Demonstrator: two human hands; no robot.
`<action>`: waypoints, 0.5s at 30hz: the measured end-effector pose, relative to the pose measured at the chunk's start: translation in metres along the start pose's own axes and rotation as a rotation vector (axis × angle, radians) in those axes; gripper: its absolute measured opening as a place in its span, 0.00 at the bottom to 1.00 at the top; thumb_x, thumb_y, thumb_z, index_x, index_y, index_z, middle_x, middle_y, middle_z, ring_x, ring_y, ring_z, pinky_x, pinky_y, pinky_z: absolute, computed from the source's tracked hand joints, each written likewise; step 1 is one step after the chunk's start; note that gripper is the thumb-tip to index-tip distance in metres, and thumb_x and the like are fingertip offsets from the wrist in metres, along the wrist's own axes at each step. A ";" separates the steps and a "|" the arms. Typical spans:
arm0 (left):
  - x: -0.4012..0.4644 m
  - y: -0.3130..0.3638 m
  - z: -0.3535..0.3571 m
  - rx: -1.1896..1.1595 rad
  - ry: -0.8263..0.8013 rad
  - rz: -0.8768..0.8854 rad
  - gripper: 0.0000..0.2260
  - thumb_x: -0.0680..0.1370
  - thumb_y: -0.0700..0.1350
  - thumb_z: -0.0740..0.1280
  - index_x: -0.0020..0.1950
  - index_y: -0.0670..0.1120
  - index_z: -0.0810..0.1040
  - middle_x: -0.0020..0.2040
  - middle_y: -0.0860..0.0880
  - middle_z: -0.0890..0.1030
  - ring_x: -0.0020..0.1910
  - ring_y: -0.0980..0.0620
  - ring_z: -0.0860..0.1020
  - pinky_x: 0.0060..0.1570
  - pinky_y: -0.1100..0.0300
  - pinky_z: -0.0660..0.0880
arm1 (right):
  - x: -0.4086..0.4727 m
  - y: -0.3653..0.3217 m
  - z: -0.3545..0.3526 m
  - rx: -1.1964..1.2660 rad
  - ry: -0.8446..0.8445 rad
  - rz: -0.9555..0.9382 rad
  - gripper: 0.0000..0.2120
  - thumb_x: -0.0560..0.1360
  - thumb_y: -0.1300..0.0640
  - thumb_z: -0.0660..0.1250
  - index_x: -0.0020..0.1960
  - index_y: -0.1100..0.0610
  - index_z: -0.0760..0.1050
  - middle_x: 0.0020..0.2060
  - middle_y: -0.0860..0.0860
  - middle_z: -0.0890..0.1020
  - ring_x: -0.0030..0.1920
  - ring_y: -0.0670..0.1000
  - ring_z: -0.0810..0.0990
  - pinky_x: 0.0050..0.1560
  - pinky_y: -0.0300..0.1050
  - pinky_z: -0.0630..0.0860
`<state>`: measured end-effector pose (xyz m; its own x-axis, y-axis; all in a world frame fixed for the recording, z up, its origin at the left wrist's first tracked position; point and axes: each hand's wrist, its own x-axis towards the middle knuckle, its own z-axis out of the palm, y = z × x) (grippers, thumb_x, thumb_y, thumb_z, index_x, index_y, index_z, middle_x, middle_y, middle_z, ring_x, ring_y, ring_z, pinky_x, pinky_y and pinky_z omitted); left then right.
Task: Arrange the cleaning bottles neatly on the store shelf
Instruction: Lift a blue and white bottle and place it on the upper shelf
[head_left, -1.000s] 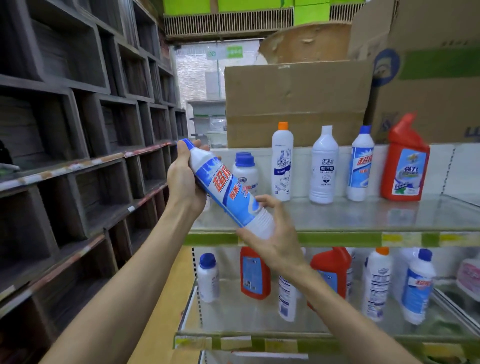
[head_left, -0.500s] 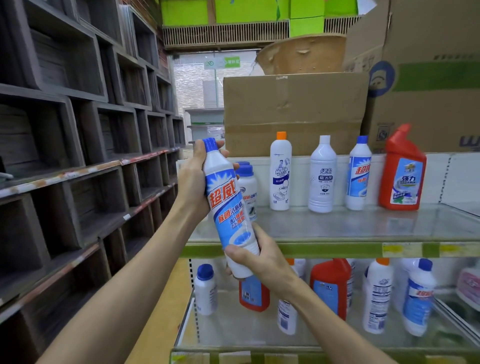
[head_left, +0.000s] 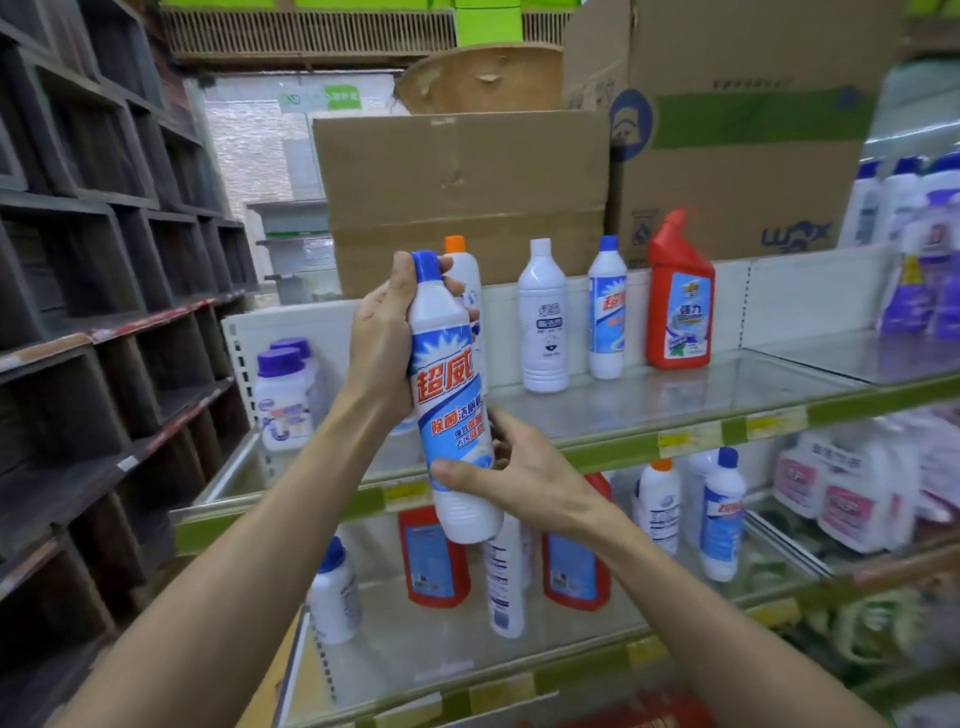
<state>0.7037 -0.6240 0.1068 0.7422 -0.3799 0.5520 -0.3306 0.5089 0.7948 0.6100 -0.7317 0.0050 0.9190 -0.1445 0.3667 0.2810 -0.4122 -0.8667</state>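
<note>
The person holds a blue-capped white cleaner bottle (head_left: 452, 395) nearly upright in front of the upper glass shelf (head_left: 675, 410), label toward the camera, likely so that it can be set down facing the aisle like the bottles already standing there. The left hand (head_left: 387, 338) wraps the neck and shoulder just under the cap, fingers curled round the far side, which steadies the top; the right hand (head_left: 511, 475) grips the lower body, thumb pressed across the front and fingers behind, carrying the weight near the base. Both hands are thus clamped on the same bottle, which hangs in the air, not yet resting on the glass. Behind it at 12 o'clock stands an orange-capped bottle (head_left: 462, 270), partly hidden; toward 2 o'clock run a plain white bottle (head_left: 543, 322), a matching blue-capped bottle (head_left: 607, 312) and a red angled-neck bottle (head_left: 680, 301) in a row against the back panel. At 9 o'clock sit two purple-lidded jars (head_left: 283, 395) (the rear one barely visible). The gap between jars and row looks the natural landing spot.
</note>
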 end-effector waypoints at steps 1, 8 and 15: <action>0.002 -0.004 0.009 0.002 -0.008 0.006 0.18 0.85 0.53 0.55 0.54 0.43 0.80 0.41 0.48 0.83 0.37 0.48 0.83 0.40 0.53 0.81 | 0.000 0.001 -0.008 -0.023 0.014 -0.004 0.26 0.65 0.38 0.77 0.59 0.44 0.76 0.52 0.43 0.85 0.53 0.45 0.84 0.59 0.51 0.81; 0.027 -0.026 0.069 0.139 -0.022 0.077 0.13 0.84 0.50 0.61 0.49 0.47 0.83 0.47 0.45 0.83 0.42 0.49 0.80 0.45 0.54 0.78 | 0.006 0.015 -0.075 -0.039 0.128 -0.015 0.21 0.69 0.49 0.79 0.58 0.51 0.77 0.50 0.47 0.86 0.49 0.46 0.85 0.56 0.50 0.82; 0.037 -0.068 0.125 0.304 -0.054 0.025 0.14 0.84 0.52 0.60 0.66 0.49 0.77 0.58 0.49 0.83 0.53 0.52 0.82 0.49 0.58 0.80 | 0.018 0.049 -0.164 -0.022 0.229 -0.023 0.25 0.64 0.40 0.78 0.56 0.49 0.78 0.49 0.48 0.87 0.50 0.48 0.86 0.56 0.55 0.82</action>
<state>0.6810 -0.7692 0.1043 0.7021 -0.4150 0.5786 -0.5140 0.2670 0.8152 0.5950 -0.9018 0.0250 0.8248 -0.3344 0.4559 0.2929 -0.4370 -0.8504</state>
